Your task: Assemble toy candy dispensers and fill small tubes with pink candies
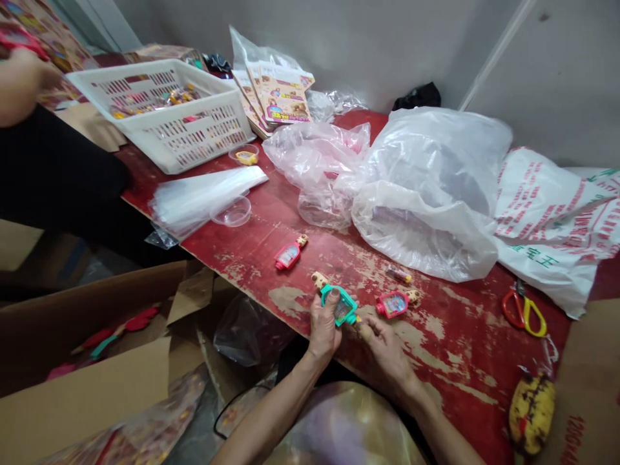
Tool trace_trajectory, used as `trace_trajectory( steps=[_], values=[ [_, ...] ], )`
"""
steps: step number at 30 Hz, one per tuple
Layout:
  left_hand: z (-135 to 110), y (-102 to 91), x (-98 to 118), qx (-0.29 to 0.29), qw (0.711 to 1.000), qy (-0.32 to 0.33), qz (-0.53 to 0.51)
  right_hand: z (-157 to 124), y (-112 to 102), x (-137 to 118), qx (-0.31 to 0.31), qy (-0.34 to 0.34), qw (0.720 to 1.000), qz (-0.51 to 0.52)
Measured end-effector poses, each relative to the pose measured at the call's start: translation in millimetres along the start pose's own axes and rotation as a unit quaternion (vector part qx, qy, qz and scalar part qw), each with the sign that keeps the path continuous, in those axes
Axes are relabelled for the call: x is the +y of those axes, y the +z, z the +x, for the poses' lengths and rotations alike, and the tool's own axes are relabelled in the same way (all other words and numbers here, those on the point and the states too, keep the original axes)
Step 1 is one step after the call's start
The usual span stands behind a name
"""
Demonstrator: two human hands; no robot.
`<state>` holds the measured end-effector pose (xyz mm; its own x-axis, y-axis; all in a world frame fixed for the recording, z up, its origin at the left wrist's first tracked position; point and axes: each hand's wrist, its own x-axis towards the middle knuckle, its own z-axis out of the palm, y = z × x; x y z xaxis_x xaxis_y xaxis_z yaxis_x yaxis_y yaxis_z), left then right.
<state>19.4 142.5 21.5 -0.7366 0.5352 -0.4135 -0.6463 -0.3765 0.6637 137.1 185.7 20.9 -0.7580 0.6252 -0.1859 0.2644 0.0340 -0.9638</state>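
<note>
My left hand (323,326) is closed around a small teal toy (340,305) with a tan end, held over the front edge of the worn red table (450,342). My right hand (382,345) pinches the toy's lower end with its fingertips. Just right of it a pink toy (393,303) of the same kind lies on the table. Another pink toy (289,254) lies further left. A tiny orange piece (399,275) rests behind them.
Crumpled clear plastic bags (421,187) and a printed white sack (552,226) fill the back right. Scissors (523,311) and a spotted banana (531,413) lie at the right. A white basket (169,110), flat clear bags (203,197), printed cards (283,97) and another person's hand (19,84) are left. Cardboard boxes (87,387) stand below.
</note>
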Motion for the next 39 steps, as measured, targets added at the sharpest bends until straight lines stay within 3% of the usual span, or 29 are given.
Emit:
trace_trajectory(
  steps=[7,12,14,17,20,23,25,27,31,33,35,37,39],
  values=[
    [-2.5,1.2,-1.5,0.006,1.000,0.021,-0.011,-3.8,2.4,-3.3,0.064,-0.097,0.980,-0.161],
    [-5.4,2.1,-3.1,0.017,1.000,0.000,-0.012,-2.9,2.4,0.9,0.066,-0.165,0.955,-0.238],
    [-6.3,1.4,-3.4,0.022,1.000,-0.011,-0.003,-2.1,1.9,-1.7,0.057,-0.134,0.969,-0.198],
    [-6.9,-0.2,-3.5,0.023,0.999,-0.023,0.015,-0.9,1.5,-7.8,0.018,-0.022,0.998,-0.049],
    [-5.2,-2.1,-4.3,0.014,1.000,-0.016,0.015,0.6,2.8,-9.8,-0.004,0.040,0.998,0.053],
    [-2.2,-4.3,-6.0,0.001,1.000,-0.024,0.010,0.6,6.3,-5.8,0.028,-0.008,0.998,-0.049],
    [-1.1,-5.3,-6.8,0.005,1.000,-0.022,0.006,-0.7,8.9,-2.1,0.067,-0.059,0.983,-0.160],
    [-0.8,-5.5,-6.4,0.007,1.000,-0.017,0.005,-2.1,10.6,0.6,0.080,-0.072,0.974,-0.200],
    [-0.2,-4.6,-1.6,-0.019,0.999,-0.025,0.016,-0.8,11.5,0.2,-0.032,0.020,0.999,-0.023],
    [0.8,-4.7,1.6,-0.023,0.999,-0.023,0.026,1.6,12.5,-1.7,-0.089,0.104,0.986,0.090],
    [2.0,-5.3,3.6,-0.024,0.999,-0.023,0.036,3.1,14.0,-2.8,-0.105,0.153,0.973,0.136],
    [2.7,-5.8,3.6,-0.026,0.999,-0.023,0.039,2.8,15.6,-2.0,-0.076,0.103,0.989,0.070],
    [2.6,-5.8,1.9,-0.017,0.999,-0.009,0.037,0.8,16.8,0.8,0.006,-0.002,0.997,-0.076]
  ],
)
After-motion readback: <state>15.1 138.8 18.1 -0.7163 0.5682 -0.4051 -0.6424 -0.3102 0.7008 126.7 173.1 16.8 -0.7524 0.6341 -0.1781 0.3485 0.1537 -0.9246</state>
